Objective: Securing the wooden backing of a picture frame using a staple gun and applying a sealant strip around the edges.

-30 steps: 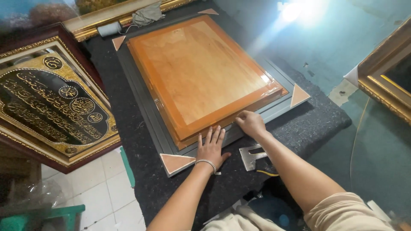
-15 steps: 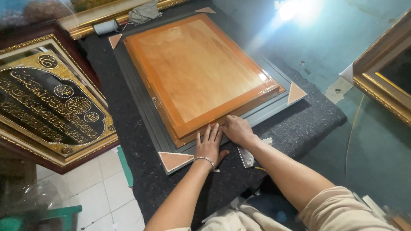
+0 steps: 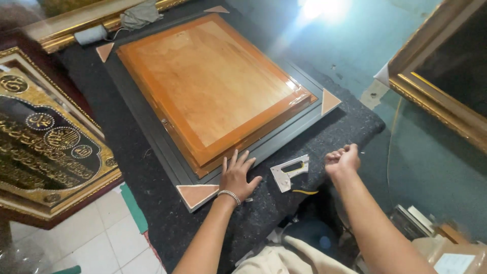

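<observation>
Two hands in shot, both the person's own. The left hand is spread flat, fingers fanned wide, pressing on the near edge of the grey frame that lies face down on the black felt table. It isn't gripping anything, just palm down, with one beaded bracelet on the wrist. The right hand is well off to the right of the frame's near edge, hovering over the felt, fingers curled in narrow like it's pinching something tiny. I can't tell what, if anything, is in there.

One metal staple gun lies on the felt just beside the frame's near edge, between the two hands, touching neither.

The frame has one orange wooden backing board sitting in it, and I count four pinkish cardboard corner protectors: near-left corner, right corner, far corner and the far-left one.

Beyond the frame's far-left corner there's one pale roll and one grey rag, next to one gold moulding. Left of the frame, off the table, one ornate gold framed piece with a dark centre leans over the tiled floor. Right of the frame, across the teal floor, one more gold frame.
</observation>
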